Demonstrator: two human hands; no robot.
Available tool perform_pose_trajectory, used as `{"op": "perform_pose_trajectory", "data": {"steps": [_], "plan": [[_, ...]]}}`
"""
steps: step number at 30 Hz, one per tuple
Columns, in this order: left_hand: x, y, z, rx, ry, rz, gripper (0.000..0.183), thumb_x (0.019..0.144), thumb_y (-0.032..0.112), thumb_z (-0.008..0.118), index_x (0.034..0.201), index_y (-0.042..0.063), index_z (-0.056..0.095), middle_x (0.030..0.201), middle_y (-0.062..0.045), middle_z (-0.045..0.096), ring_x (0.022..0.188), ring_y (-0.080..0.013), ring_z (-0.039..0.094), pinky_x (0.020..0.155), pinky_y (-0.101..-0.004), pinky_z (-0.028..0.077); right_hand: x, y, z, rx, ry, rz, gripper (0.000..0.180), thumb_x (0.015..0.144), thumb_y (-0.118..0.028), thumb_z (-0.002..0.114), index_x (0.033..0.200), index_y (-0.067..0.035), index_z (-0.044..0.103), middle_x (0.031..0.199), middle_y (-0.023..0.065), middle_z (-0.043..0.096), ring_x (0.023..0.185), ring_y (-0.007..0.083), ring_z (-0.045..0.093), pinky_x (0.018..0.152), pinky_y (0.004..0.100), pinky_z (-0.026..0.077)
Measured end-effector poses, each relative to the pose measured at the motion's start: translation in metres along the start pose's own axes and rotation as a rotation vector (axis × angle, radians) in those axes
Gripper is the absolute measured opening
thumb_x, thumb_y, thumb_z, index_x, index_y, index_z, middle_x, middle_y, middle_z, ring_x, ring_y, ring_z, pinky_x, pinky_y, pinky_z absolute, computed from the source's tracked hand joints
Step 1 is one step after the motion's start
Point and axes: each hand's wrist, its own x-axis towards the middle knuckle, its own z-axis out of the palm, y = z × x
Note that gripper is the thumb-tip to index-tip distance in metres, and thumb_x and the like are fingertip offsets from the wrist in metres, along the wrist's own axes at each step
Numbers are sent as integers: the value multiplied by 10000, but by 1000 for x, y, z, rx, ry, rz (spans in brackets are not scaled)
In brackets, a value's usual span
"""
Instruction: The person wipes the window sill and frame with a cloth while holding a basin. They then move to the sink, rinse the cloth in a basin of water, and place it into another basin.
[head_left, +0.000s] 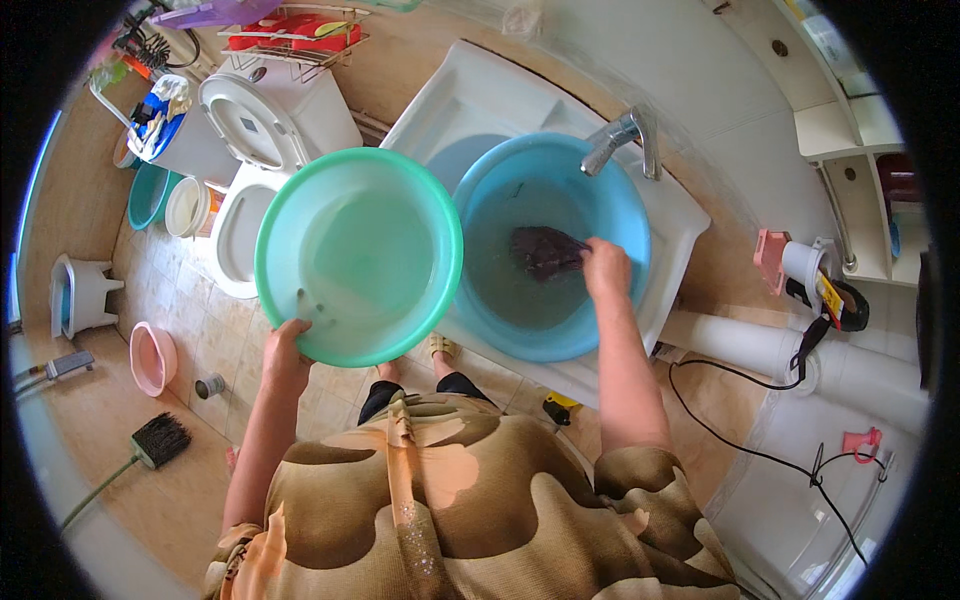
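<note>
My left hand (287, 356) grips the near left rim of a green plastic basin (371, 251), its thumb over the edge; the fingers underneath are hidden. The basin is held up left of a larger blue plastic basin (480, 322), which rests in the white sink (450, 105) and has cloudy water in it. Over the blue basin, my right hand (607, 268) pinches one end of a dark wet cloth (546, 253), the rest of which lies in the water. A chrome faucet (621, 141) reaches over the basin's far right rim.
A toilet (244, 225) with its lid up stands to the left, beside buckets (187, 206) and a filled bin (191, 135). A pink basin (153, 358), a metal can (210, 385) and a brush (161, 440) are lower left. A hair dryer (844, 304) and black cord hang at right.
</note>
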Motion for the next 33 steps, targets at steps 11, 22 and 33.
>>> {"op": "perform_pose_trajectory", "data": {"steps": [11,22,33], "plan": [[-4,6,2,91,-54,14,389,811,123,512,1163,-39,477,1000,-119,590,789,-230,612,612,-350,497,-4,-21,3,158,124,63,218,712,-184,740,891,-95,653,884,112,651,834,316,629,721,416,499],[-13,10,6,36,1,-41,358,799,116,513,1133,-11,492,910,-93,589,719,-215,592,608,-331,488,-7,-39,22,205,71,31,170,767,-141,673,934,-104,673,995,111,657,916,322,625,800,421,492],[4,4,-5,87,-17,-27,374,813,112,521,1163,-11,478,992,-117,587,807,-231,609,645,-366,508,-2,-20,66,273,33,107,301,770,-134,681,1050,-48,608,1017,227,621,974,410,580,830,478,468]]}}
